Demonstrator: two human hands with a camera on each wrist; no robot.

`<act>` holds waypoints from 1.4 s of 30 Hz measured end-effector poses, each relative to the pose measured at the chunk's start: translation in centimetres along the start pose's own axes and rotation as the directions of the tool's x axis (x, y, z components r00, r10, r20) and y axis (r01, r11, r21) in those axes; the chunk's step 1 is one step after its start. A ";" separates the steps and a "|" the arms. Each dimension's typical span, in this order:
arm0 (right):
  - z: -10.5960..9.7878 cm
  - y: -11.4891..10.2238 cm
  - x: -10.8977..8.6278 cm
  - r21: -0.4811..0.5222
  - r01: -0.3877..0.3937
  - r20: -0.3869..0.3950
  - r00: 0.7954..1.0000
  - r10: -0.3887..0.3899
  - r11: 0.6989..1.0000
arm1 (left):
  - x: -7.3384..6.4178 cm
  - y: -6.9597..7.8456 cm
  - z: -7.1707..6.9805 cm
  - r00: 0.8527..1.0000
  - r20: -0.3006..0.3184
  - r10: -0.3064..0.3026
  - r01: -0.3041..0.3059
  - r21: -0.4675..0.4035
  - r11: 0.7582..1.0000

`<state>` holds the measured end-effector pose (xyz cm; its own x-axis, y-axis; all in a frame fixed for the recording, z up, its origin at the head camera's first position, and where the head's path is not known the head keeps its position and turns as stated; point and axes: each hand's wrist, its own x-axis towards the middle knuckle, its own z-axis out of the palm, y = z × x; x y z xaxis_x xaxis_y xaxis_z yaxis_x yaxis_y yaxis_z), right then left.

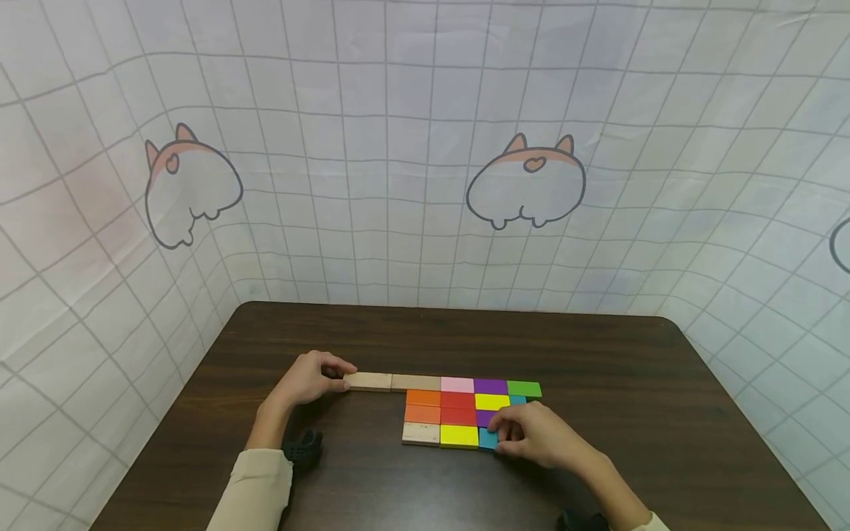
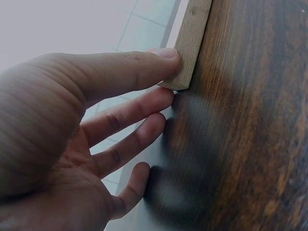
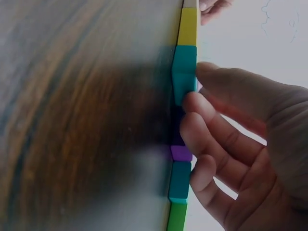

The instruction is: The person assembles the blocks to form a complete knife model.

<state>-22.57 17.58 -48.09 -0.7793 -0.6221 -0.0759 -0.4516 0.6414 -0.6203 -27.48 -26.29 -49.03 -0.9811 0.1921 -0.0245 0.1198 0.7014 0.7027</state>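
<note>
My left hand (image 1: 307,377) pinches the left end of a plain wooden block (image 1: 369,381) at the back of a flat block layout. In the left wrist view its thumb lies on the side of the wooden block (image 2: 192,36), and the other fingers spread below. My right hand (image 1: 539,435) holds a blue block (image 1: 487,440) at the front right corner, covering part of it. The right wrist view has the thumb and a fingertip at the blue block (image 3: 184,72). Beside it lie a yellow block (image 1: 459,436) and a purple block (image 1: 485,418), partly hidden.
The layout also has a second plain block (image 1: 415,383), pink (image 1: 457,385), green (image 1: 524,389), orange (image 1: 423,398) and red (image 1: 457,417) blocks. They lie on a dark wooden table (image 1: 372,487). A white grid-patterned curtain (image 1: 385,184) stands behind the table and along its sides.
</note>
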 end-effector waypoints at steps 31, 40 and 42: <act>0.1 -0.4 0.2 -0.044 0.010 -0.033 0.999 -0.012 0.999 | 0.0 0.3 0.1 1.000 -0.004 -0.017 0.017 0.016 1.000; -0.4 0.1 0.1 -0.052 -0.008 -0.060 0.998 0.004 0.999 | -0.1 0.4 0.0 1.000 -0.002 -0.026 0.026 0.008 1.000; -0.8 0.4 0.0 -0.049 -0.001 -0.079 0.997 -0.003 0.999 | -0.1 0.4 0.0 1.000 -0.003 -0.025 0.025 0.010 1.000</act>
<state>-23.08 18.17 -47.69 -0.8098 -0.5866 -0.0119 -0.4718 0.6631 -0.5812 -27.36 -26.05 -48.79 -0.9842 0.1725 -0.0397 0.0969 0.7126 0.6949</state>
